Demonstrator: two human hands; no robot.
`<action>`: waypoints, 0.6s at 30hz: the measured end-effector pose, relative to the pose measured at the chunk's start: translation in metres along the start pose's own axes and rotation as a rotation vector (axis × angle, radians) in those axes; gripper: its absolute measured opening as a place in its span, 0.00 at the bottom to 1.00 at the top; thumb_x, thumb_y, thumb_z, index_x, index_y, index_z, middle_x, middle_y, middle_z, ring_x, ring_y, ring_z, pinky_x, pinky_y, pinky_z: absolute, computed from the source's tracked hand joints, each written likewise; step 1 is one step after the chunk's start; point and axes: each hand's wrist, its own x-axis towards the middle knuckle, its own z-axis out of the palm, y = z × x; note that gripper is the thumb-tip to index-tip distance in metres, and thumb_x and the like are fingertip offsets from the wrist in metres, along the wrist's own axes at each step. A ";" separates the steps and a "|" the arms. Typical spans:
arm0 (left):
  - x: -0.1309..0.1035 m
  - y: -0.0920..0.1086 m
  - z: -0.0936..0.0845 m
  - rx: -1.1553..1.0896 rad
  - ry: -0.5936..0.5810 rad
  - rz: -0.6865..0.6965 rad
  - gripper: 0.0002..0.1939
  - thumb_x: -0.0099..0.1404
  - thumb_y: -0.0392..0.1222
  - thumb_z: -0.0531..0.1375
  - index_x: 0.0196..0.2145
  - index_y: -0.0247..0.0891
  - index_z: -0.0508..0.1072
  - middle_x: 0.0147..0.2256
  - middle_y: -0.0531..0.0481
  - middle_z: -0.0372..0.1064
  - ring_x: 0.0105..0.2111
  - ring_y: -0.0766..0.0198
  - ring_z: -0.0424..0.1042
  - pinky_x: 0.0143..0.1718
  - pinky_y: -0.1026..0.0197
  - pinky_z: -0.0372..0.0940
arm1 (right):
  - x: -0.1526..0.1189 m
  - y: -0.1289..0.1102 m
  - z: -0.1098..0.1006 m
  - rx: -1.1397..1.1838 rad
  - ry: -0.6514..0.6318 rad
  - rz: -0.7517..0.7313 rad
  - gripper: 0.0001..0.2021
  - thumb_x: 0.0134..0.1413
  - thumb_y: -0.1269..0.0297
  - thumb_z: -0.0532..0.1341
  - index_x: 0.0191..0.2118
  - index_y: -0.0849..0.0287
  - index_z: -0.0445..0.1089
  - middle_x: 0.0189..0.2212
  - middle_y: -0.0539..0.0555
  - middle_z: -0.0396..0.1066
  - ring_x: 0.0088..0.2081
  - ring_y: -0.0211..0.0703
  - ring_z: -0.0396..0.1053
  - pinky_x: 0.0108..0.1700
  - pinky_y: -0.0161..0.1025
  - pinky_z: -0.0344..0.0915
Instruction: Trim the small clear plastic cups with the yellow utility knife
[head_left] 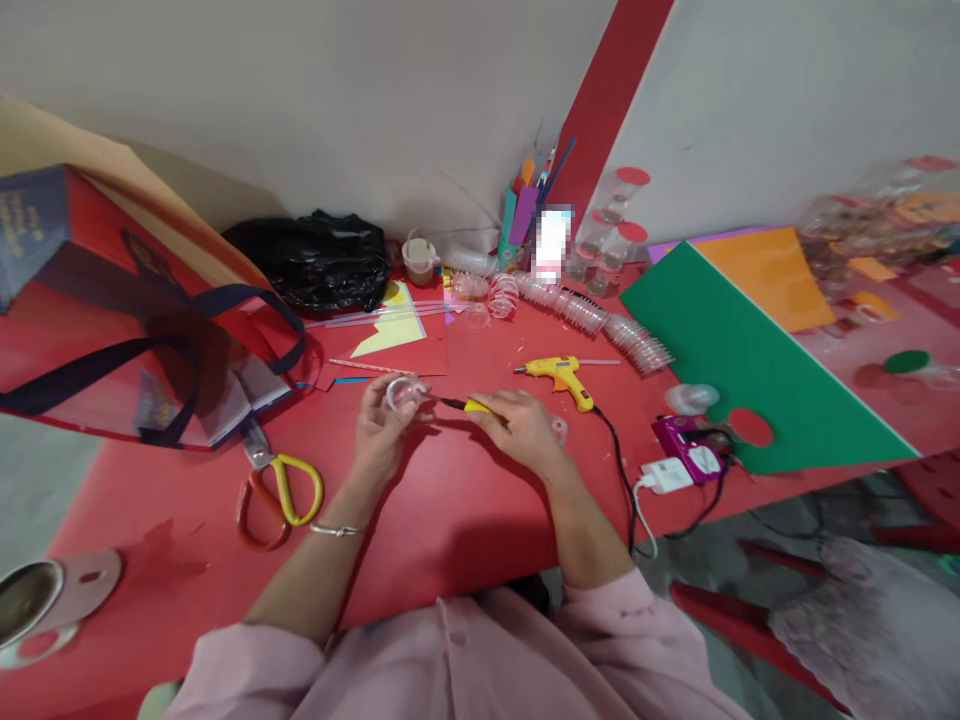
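Near the middle of the red table, my left hand [381, 428] is closed round a small clear plastic cup [405, 396], its round rim facing up toward me. My right hand [519, 428] grips a tool with a yellow handle [477, 407] and a dark, thin front part. The tool points left, and its thin tip reaches the right side of the cup; whether it touches the plastic is too small to tell. A yellow glue gun [561, 376] lies beyond my right hand, its nozzle pointing left.
Large scissors [281, 492] lie left of my left forearm. Stacked clear cups [577, 308] curve along the back. At the right are a purple power strip [686, 450] with cables and a green board [757, 370]. A red bag [150, 340] and a mug [45, 600] stand left.
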 end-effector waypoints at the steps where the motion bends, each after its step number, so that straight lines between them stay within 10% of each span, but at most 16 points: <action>1: 0.000 0.000 0.000 0.002 0.006 -0.008 0.26 0.60 0.43 0.74 0.53 0.48 0.70 0.55 0.45 0.72 0.50 0.51 0.79 0.38 0.54 0.80 | 0.000 -0.001 0.000 0.003 0.003 -0.006 0.19 0.69 0.47 0.59 0.55 0.50 0.77 0.45 0.54 0.81 0.43 0.45 0.77 0.49 0.43 0.68; 12: 0.002 0.000 -0.003 0.042 0.029 0.006 0.29 0.63 0.41 0.72 0.59 0.50 0.69 0.54 0.43 0.73 0.41 0.58 0.80 0.27 0.65 0.75 | -0.002 -0.013 0.000 0.074 -0.165 0.040 0.21 0.73 0.47 0.52 0.57 0.51 0.74 0.47 0.54 0.78 0.47 0.44 0.76 0.49 0.39 0.68; 18: 0.005 -0.004 0.001 0.102 0.028 0.033 0.26 0.62 0.40 0.72 0.56 0.49 0.72 0.58 0.43 0.71 0.47 0.58 0.79 0.44 0.58 0.76 | -0.004 -0.015 -0.002 0.056 -0.171 0.060 0.20 0.75 0.53 0.50 0.63 0.51 0.69 0.49 0.56 0.76 0.49 0.44 0.75 0.53 0.40 0.68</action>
